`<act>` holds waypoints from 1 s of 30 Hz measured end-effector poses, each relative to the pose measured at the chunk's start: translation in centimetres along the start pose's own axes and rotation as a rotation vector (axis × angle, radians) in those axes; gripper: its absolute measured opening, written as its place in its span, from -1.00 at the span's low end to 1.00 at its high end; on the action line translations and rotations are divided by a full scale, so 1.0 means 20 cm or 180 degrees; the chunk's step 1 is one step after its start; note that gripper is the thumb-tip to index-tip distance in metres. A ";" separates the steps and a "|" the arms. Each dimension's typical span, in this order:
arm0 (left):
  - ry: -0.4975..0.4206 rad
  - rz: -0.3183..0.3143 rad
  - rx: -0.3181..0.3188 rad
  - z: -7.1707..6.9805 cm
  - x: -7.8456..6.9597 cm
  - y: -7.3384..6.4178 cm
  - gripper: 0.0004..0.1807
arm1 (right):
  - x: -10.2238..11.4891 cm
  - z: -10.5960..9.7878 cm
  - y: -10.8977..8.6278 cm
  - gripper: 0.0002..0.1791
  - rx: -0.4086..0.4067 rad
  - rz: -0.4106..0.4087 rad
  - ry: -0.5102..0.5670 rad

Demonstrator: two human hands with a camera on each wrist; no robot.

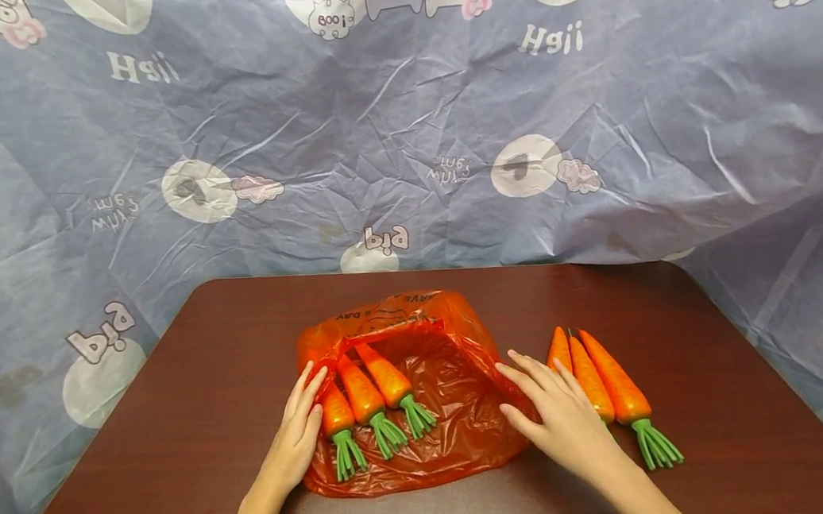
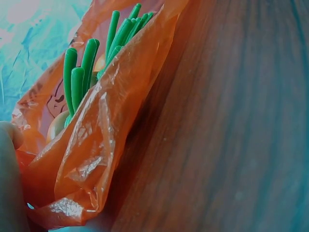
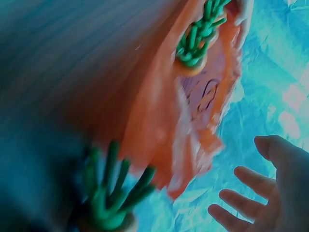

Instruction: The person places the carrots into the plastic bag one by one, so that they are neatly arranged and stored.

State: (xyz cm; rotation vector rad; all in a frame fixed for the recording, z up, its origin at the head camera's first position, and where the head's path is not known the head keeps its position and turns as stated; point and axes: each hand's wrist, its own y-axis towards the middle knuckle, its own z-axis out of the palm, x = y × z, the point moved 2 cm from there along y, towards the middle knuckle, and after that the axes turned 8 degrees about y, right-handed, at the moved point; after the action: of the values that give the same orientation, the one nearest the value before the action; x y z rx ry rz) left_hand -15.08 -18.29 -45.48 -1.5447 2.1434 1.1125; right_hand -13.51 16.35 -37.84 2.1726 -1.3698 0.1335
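An orange-red plastic bag (image 1: 456,381) lies on the table with its mouth spread toward me. Three carrots (image 1: 364,392) with green stem ends are inside its left part, stems pointing toward the opening. My left hand (image 1: 296,432) rests at the bag's left edge, fingers extended against the plastic; the left wrist view shows the bag wall (image 2: 91,154) beside it. My right hand (image 1: 551,410) is by the bag's right edge, fingers spread and holding nothing. In the right wrist view a gap shows between those fingers (image 3: 246,203) and the plastic.
Three more carrots (image 1: 609,378) lie on the table right of the bag, partly behind my right hand. The dark brown table (image 1: 199,399) has a wrinkled blue-grey printed cloth (image 1: 403,130) hanging behind it.
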 end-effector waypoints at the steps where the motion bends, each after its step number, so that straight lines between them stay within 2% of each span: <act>1: -0.0002 -0.0001 0.0002 0.00 0.00 0.00 -0.46 | -0.02 -0.01 -0.01 -0.46 -0.0007 0.0032 -0.0015; 6: -0.0022 0.0006 -0.0008 0.00 0.00 0.00 -0.46 | -0.11 -0.06 -0.07 -0.47 -0.0034 0.0176 -0.0082; 15: -0.0022 0.0013 -0.0014 0.00 0.00 0.00 -0.46 | -0.31 -0.14 -0.15 -0.51 -0.0355 0.0296 -0.0232; 17: -0.0019 0.0008 -0.0012 0.00 0.00 0.00 -0.46 | -0.36 -0.16 -0.17 -0.51 -0.0343 0.0361 -0.0250; 23: -0.0031 -0.0003 0.0002 0.00 0.00 0.00 -0.46 | -0.50 -0.21 -0.21 -0.54 -0.0050 0.0671 -0.0212; 30: -0.0035 0.0000 -0.0007 0.01 0.00 0.00 -0.46 | -0.61 -0.22 -0.24 -0.55 0.0406 0.0986 -0.0096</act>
State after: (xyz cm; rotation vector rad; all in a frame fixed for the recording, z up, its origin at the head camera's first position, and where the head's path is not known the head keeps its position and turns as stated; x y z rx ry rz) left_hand -15.11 -18.25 -45.61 -1.5361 2.1357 1.1211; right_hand -14.19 29.83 -40.58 2.0547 -1.7515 0.3134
